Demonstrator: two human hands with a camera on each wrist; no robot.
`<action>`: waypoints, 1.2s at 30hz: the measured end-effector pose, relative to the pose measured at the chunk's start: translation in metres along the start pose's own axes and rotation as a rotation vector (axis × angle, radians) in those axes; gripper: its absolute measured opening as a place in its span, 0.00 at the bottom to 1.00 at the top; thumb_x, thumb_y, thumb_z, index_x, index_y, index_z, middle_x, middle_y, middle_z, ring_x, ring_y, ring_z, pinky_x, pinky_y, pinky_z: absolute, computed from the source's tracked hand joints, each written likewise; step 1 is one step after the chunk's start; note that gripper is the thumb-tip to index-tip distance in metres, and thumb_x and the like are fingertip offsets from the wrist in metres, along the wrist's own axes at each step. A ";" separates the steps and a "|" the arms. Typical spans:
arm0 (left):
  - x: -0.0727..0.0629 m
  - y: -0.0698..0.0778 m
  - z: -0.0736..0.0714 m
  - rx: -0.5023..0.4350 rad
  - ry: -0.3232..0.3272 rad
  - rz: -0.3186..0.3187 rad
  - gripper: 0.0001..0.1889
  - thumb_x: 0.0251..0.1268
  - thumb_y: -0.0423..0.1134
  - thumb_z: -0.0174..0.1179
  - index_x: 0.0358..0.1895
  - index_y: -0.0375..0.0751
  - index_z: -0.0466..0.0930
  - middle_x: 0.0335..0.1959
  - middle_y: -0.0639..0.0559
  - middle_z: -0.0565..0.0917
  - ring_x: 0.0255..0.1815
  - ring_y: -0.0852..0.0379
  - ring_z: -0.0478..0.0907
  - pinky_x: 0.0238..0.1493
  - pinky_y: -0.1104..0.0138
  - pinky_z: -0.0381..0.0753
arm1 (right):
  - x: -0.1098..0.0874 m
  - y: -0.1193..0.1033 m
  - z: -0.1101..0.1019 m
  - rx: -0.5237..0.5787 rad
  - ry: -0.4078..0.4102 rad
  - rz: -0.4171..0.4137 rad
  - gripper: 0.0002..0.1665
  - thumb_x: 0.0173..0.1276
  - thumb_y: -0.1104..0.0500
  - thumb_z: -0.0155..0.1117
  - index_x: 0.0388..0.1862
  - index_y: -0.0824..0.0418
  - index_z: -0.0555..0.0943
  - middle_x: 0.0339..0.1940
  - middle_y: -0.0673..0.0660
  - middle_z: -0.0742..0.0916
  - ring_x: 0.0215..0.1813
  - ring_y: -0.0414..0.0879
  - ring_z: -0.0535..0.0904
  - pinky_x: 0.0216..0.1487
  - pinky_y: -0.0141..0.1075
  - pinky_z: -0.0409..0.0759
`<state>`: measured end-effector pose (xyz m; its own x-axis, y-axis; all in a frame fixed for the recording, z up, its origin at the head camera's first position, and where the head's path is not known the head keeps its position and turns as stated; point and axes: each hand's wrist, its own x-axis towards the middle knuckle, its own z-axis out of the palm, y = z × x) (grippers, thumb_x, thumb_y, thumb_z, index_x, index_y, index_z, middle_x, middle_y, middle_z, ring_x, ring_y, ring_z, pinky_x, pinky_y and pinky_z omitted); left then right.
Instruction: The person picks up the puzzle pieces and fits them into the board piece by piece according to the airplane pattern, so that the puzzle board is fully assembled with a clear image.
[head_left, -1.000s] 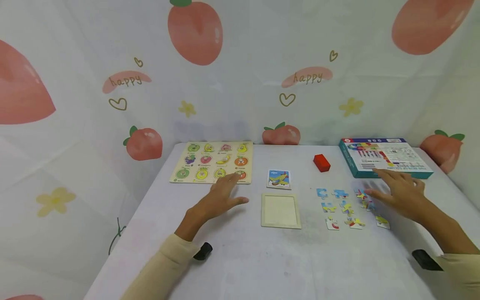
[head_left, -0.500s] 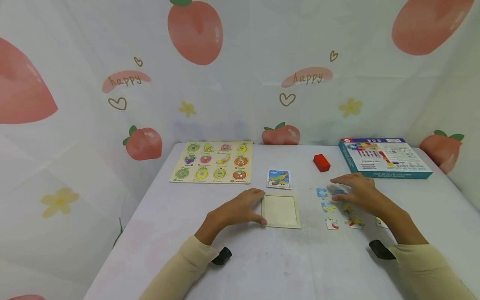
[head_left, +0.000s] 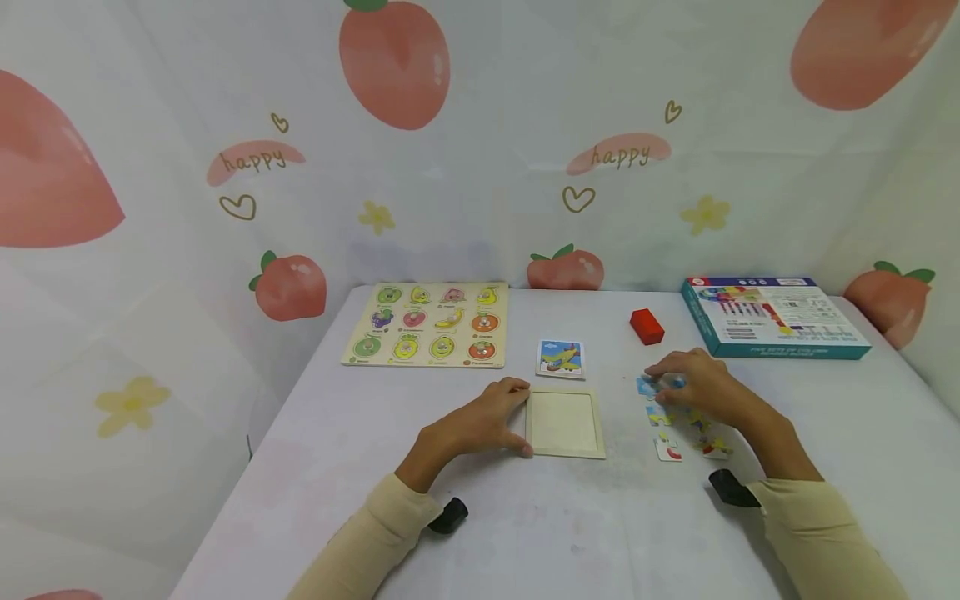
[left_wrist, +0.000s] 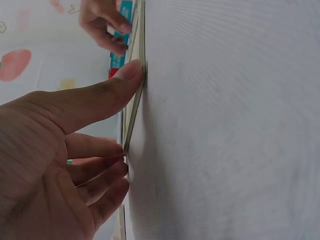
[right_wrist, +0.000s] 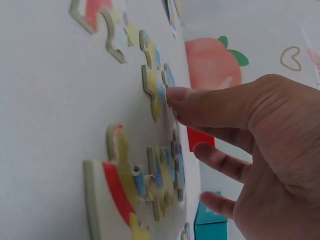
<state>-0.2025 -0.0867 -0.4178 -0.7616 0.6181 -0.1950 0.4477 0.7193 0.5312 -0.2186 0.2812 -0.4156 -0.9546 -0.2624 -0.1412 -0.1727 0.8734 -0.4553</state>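
A square wooden puzzle tray [head_left: 565, 423] with a raised rim lies mid-table. My left hand [head_left: 483, 421] holds its left side, with thumb and index finger at the two left corners. Rows of jigsaw pieces [head_left: 667, 450] in blue, yellow, red and white lie to the right. My right hand [head_left: 705, 387] is over the upper rows and hides part of them. Its thumb and index finger pinch a blue jigsaw piece [right_wrist: 169, 75] at the upper left of the group, seen close in the right wrist view. The other fingers are spread away from it.
Behind the tray lies a picture card of a yellow plane [head_left: 561, 358]. A wooden fruit board [head_left: 425, 325] is at the back left. A red block [head_left: 647, 326] and a teal-edged box [head_left: 776, 317] stand at the back right, before a fruit-printed cloth [head_left: 480, 167].
My left hand has come right and down from beside the fruit board to the tray. My right hand has moved left from near the box to the upper-left blue jigsaw piece.
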 end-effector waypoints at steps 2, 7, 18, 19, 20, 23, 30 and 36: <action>0.000 0.000 0.000 0.010 0.002 0.000 0.49 0.60 0.50 0.80 0.81 0.35 0.65 0.82 0.47 0.64 0.81 0.50 0.61 0.80 0.57 0.63 | 0.000 0.000 0.000 -0.016 0.000 -0.002 0.26 0.68 0.53 0.76 0.62 0.62 0.87 0.63 0.68 0.86 0.65 0.69 0.72 0.56 0.62 0.73; 0.001 0.000 0.001 0.014 0.005 0.000 0.50 0.61 0.50 0.79 0.81 0.35 0.64 0.82 0.47 0.63 0.82 0.50 0.60 0.80 0.56 0.63 | 0.000 0.000 0.000 -0.041 0.008 0.007 0.22 0.68 0.54 0.76 0.57 0.62 0.90 0.58 0.67 0.87 0.63 0.68 0.72 0.56 0.63 0.69; 0.001 0.000 0.003 0.009 0.007 -0.011 0.49 0.62 0.50 0.79 0.81 0.35 0.63 0.82 0.46 0.63 0.82 0.49 0.60 0.80 0.56 0.63 | 0.000 0.002 0.002 -0.031 0.036 0.008 0.21 0.67 0.52 0.78 0.54 0.62 0.90 0.57 0.67 0.87 0.62 0.68 0.72 0.57 0.63 0.68; 0.001 0.000 0.002 0.009 0.006 -0.014 0.49 0.62 0.50 0.79 0.82 0.35 0.63 0.82 0.46 0.62 0.82 0.49 0.60 0.80 0.56 0.63 | 0.001 0.002 0.002 -0.029 0.037 0.006 0.21 0.67 0.52 0.77 0.54 0.62 0.90 0.57 0.66 0.87 0.62 0.68 0.73 0.57 0.63 0.68; 0.001 0.000 0.002 0.009 0.005 -0.017 0.49 0.62 0.50 0.78 0.82 0.35 0.63 0.82 0.46 0.62 0.82 0.49 0.60 0.80 0.56 0.63 | 0.001 0.002 0.003 -0.028 0.039 0.004 0.21 0.68 0.52 0.77 0.54 0.62 0.90 0.56 0.66 0.87 0.62 0.68 0.73 0.57 0.63 0.69; 0.000 0.001 0.001 0.013 0.001 -0.022 0.50 0.62 0.51 0.78 0.82 0.35 0.63 0.82 0.46 0.63 0.82 0.49 0.60 0.80 0.55 0.63 | 0.002 0.002 0.003 -0.027 0.039 0.002 0.20 0.68 0.52 0.77 0.54 0.63 0.90 0.56 0.66 0.88 0.61 0.67 0.74 0.56 0.62 0.70; -0.001 0.001 0.001 0.008 -0.002 -0.032 0.50 0.63 0.50 0.78 0.82 0.35 0.62 0.83 0.47 0.63 0.82 0.49 0.59 0.80 0.55 0.62 | 0.002 0.001 0.005 -0.028 0.041 0.025 0.23 0.69 0.51 0.76 0.55 0.65 0.89 0.56 0.67 0.87 0.61 0.66 0.75 0.57 0.62 0.75; -0.003 0.003 0.001 0.001 -0.010 -0.039 0.50 0.63 0.51 0.78 0.82 0.36 0.62 0.83 0.47 0.62 0.83 0.49 0.58 0.80 0.54 0.62 | 0.000 0.003 0.007 -0.026 0.063 0.022 0.25 0.69 0.49 0.76 0.55 0.66 0.89 0.54 0.66 0.88 0.59 0.65 0.77 0.55 0.59 0.81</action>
<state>-0.1989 -0.0864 -0.4165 -0.7736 0.5929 -0.2236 0.4187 0.7431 0.5220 -0.2172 0.2806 -0.4232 -0.9715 -0.2173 -0.0949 -0.1570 0.8894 -0.4292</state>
